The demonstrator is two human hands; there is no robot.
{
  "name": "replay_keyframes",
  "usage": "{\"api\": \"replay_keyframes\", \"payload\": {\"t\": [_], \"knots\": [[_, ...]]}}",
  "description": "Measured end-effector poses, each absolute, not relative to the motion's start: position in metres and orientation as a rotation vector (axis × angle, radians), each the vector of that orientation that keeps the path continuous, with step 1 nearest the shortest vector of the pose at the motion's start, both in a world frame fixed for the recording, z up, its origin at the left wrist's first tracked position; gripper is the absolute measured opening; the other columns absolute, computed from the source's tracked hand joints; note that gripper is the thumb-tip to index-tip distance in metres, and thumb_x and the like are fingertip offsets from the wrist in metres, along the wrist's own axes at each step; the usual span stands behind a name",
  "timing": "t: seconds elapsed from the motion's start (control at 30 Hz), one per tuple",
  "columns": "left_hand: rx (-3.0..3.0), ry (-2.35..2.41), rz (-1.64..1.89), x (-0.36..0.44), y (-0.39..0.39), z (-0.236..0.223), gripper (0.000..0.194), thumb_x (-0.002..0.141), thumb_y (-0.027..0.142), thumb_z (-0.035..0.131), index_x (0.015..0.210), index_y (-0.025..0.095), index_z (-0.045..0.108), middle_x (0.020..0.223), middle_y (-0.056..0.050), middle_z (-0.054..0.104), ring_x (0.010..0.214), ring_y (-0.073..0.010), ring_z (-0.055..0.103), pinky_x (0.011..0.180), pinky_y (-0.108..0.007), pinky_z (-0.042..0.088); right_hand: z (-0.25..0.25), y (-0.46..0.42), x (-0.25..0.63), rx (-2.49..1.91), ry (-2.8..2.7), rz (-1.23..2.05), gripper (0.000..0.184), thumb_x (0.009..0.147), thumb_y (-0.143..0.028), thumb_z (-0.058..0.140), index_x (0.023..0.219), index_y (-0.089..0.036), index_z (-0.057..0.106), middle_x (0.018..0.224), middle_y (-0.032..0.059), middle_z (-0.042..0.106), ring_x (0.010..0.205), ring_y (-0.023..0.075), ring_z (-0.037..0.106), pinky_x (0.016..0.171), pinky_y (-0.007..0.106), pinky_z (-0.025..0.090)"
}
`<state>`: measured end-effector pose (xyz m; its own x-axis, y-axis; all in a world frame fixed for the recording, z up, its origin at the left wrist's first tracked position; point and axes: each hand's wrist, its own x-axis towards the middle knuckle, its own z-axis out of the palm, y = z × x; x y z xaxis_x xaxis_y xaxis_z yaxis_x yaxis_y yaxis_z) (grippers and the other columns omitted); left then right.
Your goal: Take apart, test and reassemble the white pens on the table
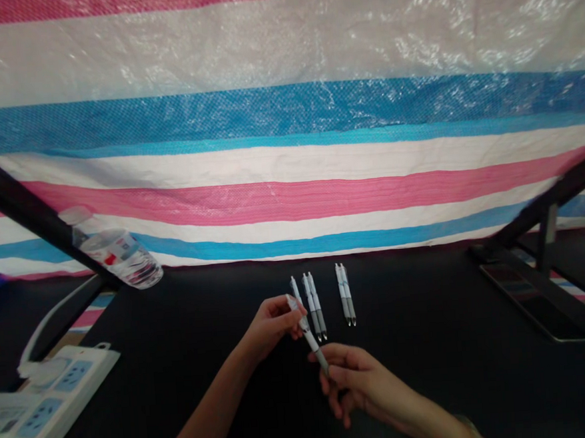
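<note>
Between my two hands a white pen with a grey grip (pixel 311 341) is held at a slant above the black table. My left hand (pixel 275 321) pinches its upper end, which looks clear or shiny. The fingers of my right hand (pixel 356 378) close on the lower grey end. Just behind lie several similar pens: a single pen (pixel 296 287), partly covered by my left fingers, a pair of pens (pixel 314 305) side by side, and another pair (pixel 346 294) a little to the right.
A white power strip (pixel 59 395) with a plug in it is at the lower left. A water bottle (pixel 119 251) leans near a black bar at the back left. On the right lies a phone (pixel 533 303). A striped plastic sheet (pixel 291 199) hangs behind the black table (pixel 430 329).
</note>
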<state>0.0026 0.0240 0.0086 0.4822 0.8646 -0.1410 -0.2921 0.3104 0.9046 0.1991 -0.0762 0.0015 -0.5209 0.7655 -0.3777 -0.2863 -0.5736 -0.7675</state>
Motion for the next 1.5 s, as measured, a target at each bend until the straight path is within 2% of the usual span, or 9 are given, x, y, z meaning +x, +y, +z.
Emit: {"api": "replay_keyframes", "payload": {"t": [0.13, 0.3, 0.43, 0.8, 1.07, 1.17, 1.33, 1.4, 1.5], "knots": [[0.972, 0.7, 0.799, 0.001, 0.024, 0.007, 0.039, 0.062, 0.045, 0.09, 0.073, 0.01, 0.076, 0.055, -0.004, 0.067, 0.045, -0.0111, 0.057, 0.048, -0.023, 0.047, 0.001, -0.081, 0.198, -0.98, -0.884, 2.268, 0.053, 0.082, -0.058, 0.07, 0.105, -0.011, 0.066, 0.062, -0.0028, 0.057, 0.043, 0.0081, 0.055, 0.039, 0.018, 0.042], [1.007, 0.712, 0.827, 0.002, 0.024, 0.005, 0.035, 0.063, 0.042, 0.09, 0.07, 0.011, 0.076, 0.054, -0.004, 0.068, 0.044, -0.0108, 0.056, 0.047, -0.022, 0.043, 0.004, -0.078, 0.196, -1.172, -1.077, 2.137, 0.055, 0.079, -0.067, 0.067, 0.082, -0.012, 0.064, 0.051, -0.0059, 0.051, 0.034, 0.0046, 0.043, 0.03, 0.015, 0.024], [1.031, 0.723, 0.861, 0.003, 0.024, 0.004, 0.031, 0.065, 0.04, 0.089, 0.068, 0.012, 0.076, 0.051, -0.003, 0.067, 0.044, -0.0105, 0.056, 0.047, -0.022, 0.041, 0.006, -0.076, 0.197, -1.276, -1.134, 2.046, 0.053, 0.077, -0.067, 0.066, 0.075, -0.014, 0.062, 0.047, -0.0072, 0.048, 0.032, 0.004, 0.039, 0.03, 0.015, 0.018], [1.076, 0.738, 0.868, 0.003, 0.024, 0.001, 0.03, 0.068, 0.04, 0.087, 0.068, 0.012, 0.075, 0.051, -0.002, 0.066, 0.045, -0.0109, 0.055, 0.049, -0.022, 0.041, -0.002, -0.077, 0.196, -1.365, -1.206, 1.932, 0.048, 0.078, -0.063, 0.062, 0.07, -0.016, 0.06, 0.045, -0.0077, 0.048, 0.029, 0.0046, 0.039, 0.028, 0.016, 0.021], [1.077, 0.749, 0.886, 0.004, 0.024, -0.002, 0.026, 0.071, 0.032, 0.084, 0.061, 0.014, 0.069, 0.047, 0.001, 0.063, 0.043, -0.011, 0.055, 0.051, -0.023, 0.044, -0.005, -0.077, 0.195, -1.431, -1.245, 1.792, 0.044, 0.078, -0.058, 0.066, 0.065, -0.017, 0.057, 0.043, -0.008, 0.046, 0.03, 0.005, 0.038, 0.029, 0.017, 0.02], [1.076, 0.749, 0.881, 0.003, 0.025, -0.001, 0.024, 0.072, 0.03, 0.084, 0.062, 0.013, 0.07, 0.049, 0.0, 0.065, 0.044, -0.0111, 0.056, 0.051, -0.023, 0.043, -0.006, -0.076, 0.195, -1.376, -1.195, 1.818, 0.046, 0.076, -0.061, 0.07, 0.07, -0.017, 0.057, 0.046, -0.0071, 0.05, 0.032, 0.0063, 0.043, 0.03, 0.016, 0.028], [1.042, 0.743, 0.879, 0.001, 0.027, 0.004, 0.027, 0.066, 0.034, 0.087, 0.062, 0.013, 0.071, 0.052, -0.001, 0.066, 0.044, -0.0113, 0.056, 0.047, -0.023, 0.041, -0.007, -0.078, 0.195, -1.108, -1.012, 2.044, 0.063, 0.081, -0.072, 0.062, 0.099, -0.011, 0.063, 0.065, 0.003, 0.066, 0.048, 0.0136, 0.064, 0.04, 0.018, 0.044], [1.027, 0.738, 0.872, 0.001, 0.027, 0.005, 0.028, 0.064, 0.035, 0.088, 0.062, 0.012, 0.071, 0.053, -0.002, 0.066, 0.044, -0.0112, 0.056, 0.047, -0.023, 0.041, -0.006, -0.079, 0.196, -1.057, -0.979, 2.119, 0.062, 0.084, -0.071, 0.059, 0.094, -0.011, 0.063, 0.067, 0.005, 0.067, 0.05, 0.0143, 0.066, 0.04, 0.018, 0.043], [1.004, 0.732, 0.866, 0.002, 0.027, 0.005, 0.029, 0.063, 0.035, 0.088, 0.062, 0.012, 0.071, 0.053, -0.002, 0.066, 0.043, -0.0108, 0.055, 0.046, -0.023, 0.041, -0.002, -0.079, 0.197, -1.083, -0.998, 2.123, 0.05, 0.079, -0.061, 0.071, 0.084, -0.014, 0.057, 0.064, 0.0013, 0.064, 0.049, 0.013, 0.065, 0.039, 0.016, 0.041]]}}
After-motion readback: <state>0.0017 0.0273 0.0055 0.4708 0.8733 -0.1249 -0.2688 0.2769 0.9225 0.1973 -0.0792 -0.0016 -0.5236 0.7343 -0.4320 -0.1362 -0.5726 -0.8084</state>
